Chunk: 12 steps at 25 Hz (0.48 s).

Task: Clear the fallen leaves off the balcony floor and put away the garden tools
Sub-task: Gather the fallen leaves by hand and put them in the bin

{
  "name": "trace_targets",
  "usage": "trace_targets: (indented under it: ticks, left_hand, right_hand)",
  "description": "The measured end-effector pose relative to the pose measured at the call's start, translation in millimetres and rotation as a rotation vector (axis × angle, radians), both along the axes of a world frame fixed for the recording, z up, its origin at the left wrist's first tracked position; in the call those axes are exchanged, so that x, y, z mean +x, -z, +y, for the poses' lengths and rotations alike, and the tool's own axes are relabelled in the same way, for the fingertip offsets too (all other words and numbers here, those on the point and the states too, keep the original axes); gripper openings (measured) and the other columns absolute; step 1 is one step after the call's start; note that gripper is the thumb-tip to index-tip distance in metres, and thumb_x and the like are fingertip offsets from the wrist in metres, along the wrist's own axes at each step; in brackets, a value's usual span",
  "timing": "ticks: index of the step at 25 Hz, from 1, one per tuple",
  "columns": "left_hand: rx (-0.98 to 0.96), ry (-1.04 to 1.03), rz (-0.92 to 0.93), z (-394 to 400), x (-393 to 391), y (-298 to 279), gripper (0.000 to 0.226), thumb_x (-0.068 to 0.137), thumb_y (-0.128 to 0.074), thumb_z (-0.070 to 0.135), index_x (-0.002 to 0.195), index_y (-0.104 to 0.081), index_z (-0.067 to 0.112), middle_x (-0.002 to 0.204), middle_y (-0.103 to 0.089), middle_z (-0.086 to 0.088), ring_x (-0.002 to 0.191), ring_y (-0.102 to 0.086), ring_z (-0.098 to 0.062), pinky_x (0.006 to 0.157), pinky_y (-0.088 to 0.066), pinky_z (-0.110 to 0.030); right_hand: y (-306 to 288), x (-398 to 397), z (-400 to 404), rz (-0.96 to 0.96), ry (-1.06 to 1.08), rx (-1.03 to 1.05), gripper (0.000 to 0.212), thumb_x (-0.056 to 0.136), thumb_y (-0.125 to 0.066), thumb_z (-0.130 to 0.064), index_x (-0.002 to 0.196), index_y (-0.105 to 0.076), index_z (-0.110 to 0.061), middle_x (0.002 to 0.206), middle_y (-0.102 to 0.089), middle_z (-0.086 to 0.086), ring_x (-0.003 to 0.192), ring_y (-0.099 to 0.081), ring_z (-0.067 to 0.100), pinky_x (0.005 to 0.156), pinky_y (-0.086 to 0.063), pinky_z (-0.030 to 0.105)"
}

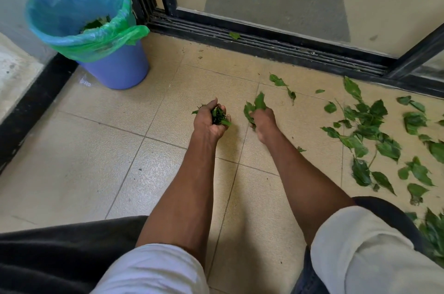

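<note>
left hand (211, 119), palm up, fingers curled round a crumpled wad of leaves (219, 116). right hand (263, 123), knuckles up, clenched on a second bunch of leaves (254, 106) that sticks out toward 12 o'clock. both hands low over the tiled floor (120, 149), just beside each other, not touching.

rest of the fallen leaves (370, 130) lie scattered from 2 to 4 o'clock of the hands, some on thin stems, a denser heap at the frame's lower right edge. one stray leaf (234, 35) sits in the sliding door track (264, 41) at 12 o'clock. a small one (301, 149) lies beside the right forearm.

purple bin (115, 68) with green liner (96, 41) stands at 10 o'clock in the corner, leaves already showing inside. grey mat (276, 3) behind the glass. no garden tools in view.

judgement: step in hand is carrying both handfuls to the bin. to do it well, keep both fists tight, bring them right over the liner's mouth before letting go, and drop low so nothing drifts out. then work the 3 o'clock scatter, lifting stemmed sprigs whole, and remember the track leaf.
</note>
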<state>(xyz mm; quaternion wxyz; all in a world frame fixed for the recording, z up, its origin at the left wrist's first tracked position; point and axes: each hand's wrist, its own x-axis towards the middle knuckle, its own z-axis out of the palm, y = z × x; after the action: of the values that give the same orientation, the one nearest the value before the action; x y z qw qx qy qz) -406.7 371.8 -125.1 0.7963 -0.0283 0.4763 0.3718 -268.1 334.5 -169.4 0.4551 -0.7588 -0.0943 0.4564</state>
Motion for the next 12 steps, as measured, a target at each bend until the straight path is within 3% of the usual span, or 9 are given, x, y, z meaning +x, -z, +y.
trace_targets:
  ticks: [1, 3, 6, 9, 12]
  left_hand:
    - [0.025, -0.017, -0.008, -1.4, 0.7, -3.5, 0.018, 0.094, -0.059, 0.013, 0.077, -0.054, 0.013, 0.063, -0.055, 0.000, 0.054, -0.055, -0.011, 0.066, -0.044, -0.028]
    - [0.081, -0.091, -0.051, -2.8, 2.3, -12.3, 0.016, 0.094, -0.058, 0.010, 0.079, -0.054, 0.011, 0.065, -0.055, -0.003, 0.054, -0.057, -0.014, 0.057, -0.052, -0.028]
    - [0.191, -0.209, -0.058, 0.5, 3.0, -30.1, 0.011, 0.092, -0.059, 0.002, 0.082, -0.061, 0.007, 0.072, -0.063, -0.007, 0.062, -0.063, -0.017, 0.066, -0.059, -0.032]
    - [0.293, -0.269, -0.042, 13.4, -4.2, -55.1, 0.007, 0.085, -0.067, -0.002, 0.085, -0.067, 0.005, 0.075, -0.070, -0.010, 0.068, -0.069, -0.021, 0.067, -0.058, -0.032]
    - [0.390, -0.347, 0.019, 34.9, -21.0, -89.5, 0.018, 0.084, -0.064, -0.009, 0.081, -0.064, 0.009, 0.073, -0.069, -0.009, 0.068, -0.068, -0.021, 0.063, -0.057, -0.029]
  right_hand:
    - [-9.0, -8.9, 5.0, 0.181, 0.108, 0.071, 0.017, 0.090, -0.051, 0.002, 0.103, -0.060, -0.003, 0.086, -0.058, 0.010, 0.066, -0.051, 0.016, 0.050, -0.039, 0.026]
    - [-29.9, -32.7, 13.9, 0.331, 0.190, 0.184, 0.015, 0.085, -0.050, 0.006, 0.085, -0.061, -0.004, 0.075, -0.056, 0.009, 0.059, -0.049, 0.017, 0.049, -0.039, 0.027]
    - [-59.5, -68.8, 21.7, 0.251, 0.108, 0.279, 0.017, 0.080, -0.051, 0.002, 0.079, -0.065, -0.007, 0.078, -0.064, 0.009, 0.072, -0.060, 0.023, 0.068, -0.049, 0.033]
    - [-96.1, -93.4, 31.8, 0.078, -0.060, 0.341, 0.019, 0.082, -0.049, -0.001, 0.084, -0.066, -0.009, 0.078, -0.067, 0.006, 0.070, -0.063, 0.019, 0.061, -0.049, 0.025]
    - [-145.0, -116.7, 49.4, 0.146, -0.153, 0.480, 0.029, 0.078, -0.043, 0.005, 0.092, -0.067, -0.005, 0.080, -0.067, 0.006, 0.072, -0.065, 0.019, 0.061, -0.052, 0.025]
